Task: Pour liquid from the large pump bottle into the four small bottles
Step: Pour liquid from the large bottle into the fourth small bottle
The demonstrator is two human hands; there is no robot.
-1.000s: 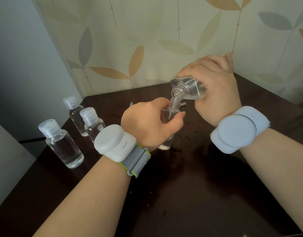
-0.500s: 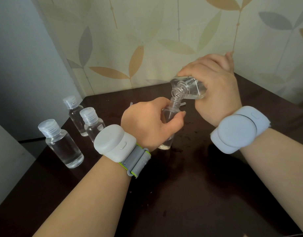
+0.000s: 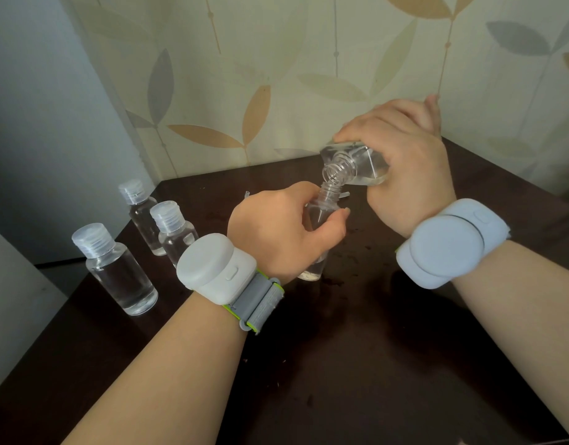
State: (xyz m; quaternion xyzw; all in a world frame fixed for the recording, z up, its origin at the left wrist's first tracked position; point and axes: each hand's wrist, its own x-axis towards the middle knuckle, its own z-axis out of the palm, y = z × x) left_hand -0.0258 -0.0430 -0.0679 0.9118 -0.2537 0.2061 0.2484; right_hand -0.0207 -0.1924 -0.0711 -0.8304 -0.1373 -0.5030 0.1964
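A: Left side of the dark brown wooden desk (image 3: pixel 357 364) first. What stands there?

B: Three small clear plastic bottles with ribbed flip caps, all upright and capped, liquid inside. The nearest bottle (image 3: pixel 116 271) sits by the desk's left edge. The middle bottle (image 3: pixel 174 234) is further in, partly behind the left wrist. The far bottle (image 3: pixel 138 216) stands toward the back left corner, just beside the middle one.

A: Left hand?

B: Left hand (image 3: pixel 283 229), white wrist device with grey strap (image 3: pixel 219 271) on it. Fingers and thumb curled round the fourth small clear bottle (image 3: pixel 321 216), uncapped, upright, base on the desk near the centre. Some liquid shows at its bottom.

A: And to the right?

B: Right hand (image 3: pixel 405 165), pale blue-white wrist device (image 3: pixel 450 242). Fingers clamped over the large clear square-shouldered bottle (image 3: pixel 354 165), pump removed, tipped steeply. Its threaded neck points down-left, mouth touching or just above the small bottle's open neck; cannot tell which. Liquid pools in its lower side.

A: Anything else?

B: Dark wet specks on the desk around the small bottle. Leaf-patterned wallpaper (image 3: pixel 276 75) behind.
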